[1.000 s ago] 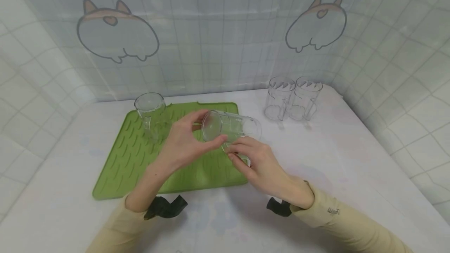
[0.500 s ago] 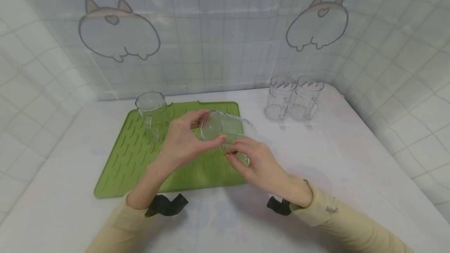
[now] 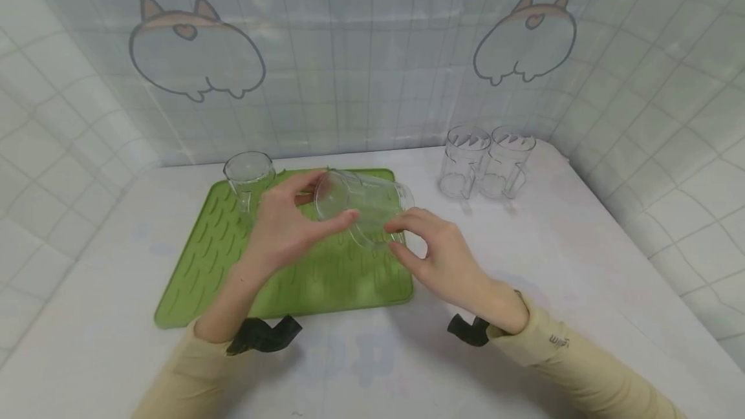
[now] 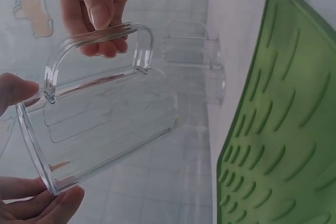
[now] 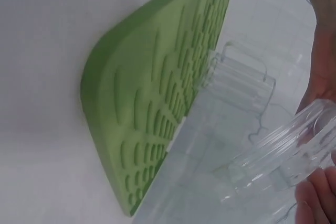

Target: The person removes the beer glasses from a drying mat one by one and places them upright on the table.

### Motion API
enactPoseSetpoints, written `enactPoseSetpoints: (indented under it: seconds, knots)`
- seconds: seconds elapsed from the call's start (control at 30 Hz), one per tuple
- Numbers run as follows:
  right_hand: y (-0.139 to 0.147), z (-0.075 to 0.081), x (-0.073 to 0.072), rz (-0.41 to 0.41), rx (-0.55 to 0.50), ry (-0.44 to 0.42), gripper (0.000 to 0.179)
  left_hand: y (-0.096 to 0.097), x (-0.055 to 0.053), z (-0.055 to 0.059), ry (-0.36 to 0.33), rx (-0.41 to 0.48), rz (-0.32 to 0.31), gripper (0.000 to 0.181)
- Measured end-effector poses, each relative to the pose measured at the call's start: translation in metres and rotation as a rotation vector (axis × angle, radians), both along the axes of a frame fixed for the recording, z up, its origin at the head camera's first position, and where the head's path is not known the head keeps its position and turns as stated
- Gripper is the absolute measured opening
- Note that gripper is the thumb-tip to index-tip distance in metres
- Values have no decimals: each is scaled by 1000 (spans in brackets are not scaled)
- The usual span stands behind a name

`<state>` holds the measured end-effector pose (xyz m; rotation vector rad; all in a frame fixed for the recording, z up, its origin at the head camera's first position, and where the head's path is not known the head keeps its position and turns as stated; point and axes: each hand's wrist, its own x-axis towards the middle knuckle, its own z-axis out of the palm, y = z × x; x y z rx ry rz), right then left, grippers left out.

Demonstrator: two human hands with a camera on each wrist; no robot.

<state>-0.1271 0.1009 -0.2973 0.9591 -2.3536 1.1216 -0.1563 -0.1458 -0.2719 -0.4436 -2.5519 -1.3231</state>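
A clear glass mug (image 3: 372, 202) is held on its side above the green mat, rim to the left and base to the right. My left hand (image 3: 285, 222) grips it near the rim, thumb on the near side and fingers on the far side. Beside the handle (image 4: 100, 34), my right hand (image 3: 445, 251) has its thumb and fingers about it in a loose pinch. The left wrist view shows the right thumb (image 4: 100, 11) at the handle's edge with curled fingers just beyond. In the right wrist view, the held mug (image 5: 294, 145) is partly cut off.
Another clear mug (image 3: 250, 176) stands upright on the back left of the ridged green mat (image 3: 204, 277). Two more mugs (image 3: 465, 163) stand side by side on the white surface at back right. Tiled walls (image 3: 372, 50) enclose the back and sides.
The mug and my left hand have shifted left and slightly back. My right hand has moved a little right, its thumb and fingers spreading and sliding along the handle toward the base.
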Motion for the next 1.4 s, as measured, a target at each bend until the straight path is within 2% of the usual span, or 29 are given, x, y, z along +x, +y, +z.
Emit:
enactPoseSetpoints:
  seconds: [0.13,0.23,0.33,0.5,0.57,0.63,0.77,1.0,1.23,1.4]
  knots:
    - [6,1,-6,-82,-64,12,22,-2,-1,3,-9,41,3,74]
    - [11,1,-11,-141,-110,-41,17,-4,-1,5,-19,60,19,75]
    - [13,1,-15,-163,-110,-218,14,-6,0,6,-10,78,39,74]
    - [8,0,-19,-72,-92,-594,36,-8,0,6,8,75,54,71]
    - [7,-1,-19,-36,-118,-690,39,-8,0,5,0,67,51,70]
    - [6,-1,-19,-25,-159,-743,39,-8,-1,5,-7,68,46,70]
    - [6,1,-20,-31,-229,-775,37,-8,-3,4,-8,85,30,68]
    - [8,3,-20,-52,-232,-792,35,-10,-4,5,-30,39,11,59]
    - [11,3,-22,-67,-262,-805,33,-14,-5,4,-127,4,-6,59]
    - [13,2,-25,-69,-320,-831,32,-17,-8,3,-175,-22,-25,60]
